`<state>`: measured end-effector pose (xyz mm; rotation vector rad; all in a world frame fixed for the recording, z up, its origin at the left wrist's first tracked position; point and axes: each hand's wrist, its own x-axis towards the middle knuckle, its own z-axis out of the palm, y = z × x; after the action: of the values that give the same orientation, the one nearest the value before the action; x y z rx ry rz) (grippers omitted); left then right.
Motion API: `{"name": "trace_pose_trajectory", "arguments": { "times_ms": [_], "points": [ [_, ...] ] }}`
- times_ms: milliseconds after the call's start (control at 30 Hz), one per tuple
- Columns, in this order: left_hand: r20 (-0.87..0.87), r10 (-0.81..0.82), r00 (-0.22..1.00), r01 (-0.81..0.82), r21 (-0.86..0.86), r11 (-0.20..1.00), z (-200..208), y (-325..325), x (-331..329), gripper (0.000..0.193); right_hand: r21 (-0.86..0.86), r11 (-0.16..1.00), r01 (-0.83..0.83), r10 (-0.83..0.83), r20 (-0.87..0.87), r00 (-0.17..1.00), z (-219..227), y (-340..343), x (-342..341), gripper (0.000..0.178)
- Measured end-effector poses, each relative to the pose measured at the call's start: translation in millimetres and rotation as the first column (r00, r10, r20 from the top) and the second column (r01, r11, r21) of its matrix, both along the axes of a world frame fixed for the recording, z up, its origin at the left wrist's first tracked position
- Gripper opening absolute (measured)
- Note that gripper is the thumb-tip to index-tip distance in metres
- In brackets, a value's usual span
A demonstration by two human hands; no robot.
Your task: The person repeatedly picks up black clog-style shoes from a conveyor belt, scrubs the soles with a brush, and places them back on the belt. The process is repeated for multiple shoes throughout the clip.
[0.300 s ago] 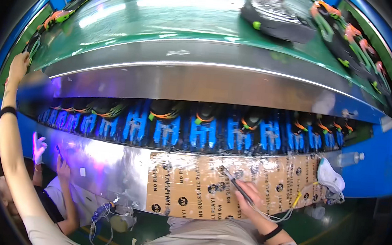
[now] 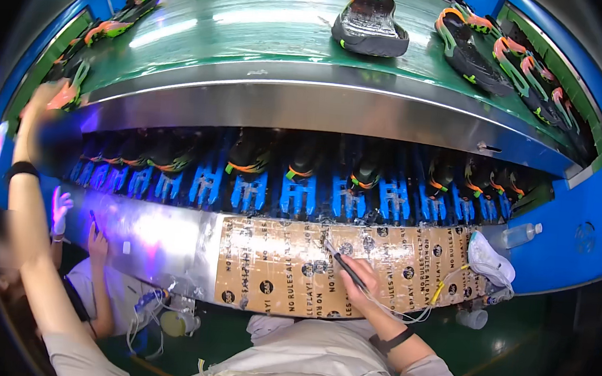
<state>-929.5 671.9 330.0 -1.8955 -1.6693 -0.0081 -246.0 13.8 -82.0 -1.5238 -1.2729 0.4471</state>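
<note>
At the far left, my left hand [image 2: 46, 97] is stretched out to the end of the green belt. Its blurred fingers are closed at a shoe [image 2: 68, 93] with a pinkish-orange upper and green straps. My right hand [image 2: 364, 279] grips a slim black pen-like tool [image 2: 349, 268], which has a thin pale cable trailing to the right. The tool's narrow tip is over the printed brown cardboard [image 2: 279, 285] on the metal ledge; whether it touches cannot be seen. Farther off, a dark shoe [image 2: 370, 25] with an orange collar stands on the belt.
Blue clamps [image 2: 298, 195] line the slot below the belt, several with shoes behind. More shoes [image 2: 467, 56] lie at the belt's right. A clear bottle [image 2: 521, 236] and a white rounded object [image 2: 491, 258] sit right of the cardboard. A co-worker's hand [image 2: 98, 244] is at left.
The view has shifted. At my left hand, the shoe's pinkish upper now shows beside the fingers. The dark shoe on the belt appears farther left and more upright. My right hand keeps the tool.
</note>
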Motion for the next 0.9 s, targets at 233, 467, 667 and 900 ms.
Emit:
{"name": "trace_pose_trajectory", "arguments": {
  "times_ms": [233, 467, 667, 900],
  "points": [
    [0.852, -0.485, -0.194, 0.170, 0.517, 0.839, -116, -145, 147, 0.050, -0.048, 0.992, 0.116, -0.121, -0.132, 0.984, 7, -13, -3, 0.029],
    [0.573, 0.230, -0.787, 0.465, 0.306, 0.831, -266, -357, 276, 0.040, -0.069, 0.995, 0.069, -0.096, -0.572, 0.815, 56, -26, 10, 0.023],
    [0.175, 0.762, -0.623, 0.760, 0.362, 0.539, -358, -528, 425, 0.070, -0.022, 1.000, -0.018, -0.003, -0.718, 0.696, 99, -35, 10, 0.026],
    [-0.094, 0.881, -0.463, 0.803, 0.377, 0.462, -393, -595, 488, 0.103, -0.041, 0.994, -0.097, 0.048, -0.642, 0.766, 107, -27, -2, 0.025]
  ]
}}
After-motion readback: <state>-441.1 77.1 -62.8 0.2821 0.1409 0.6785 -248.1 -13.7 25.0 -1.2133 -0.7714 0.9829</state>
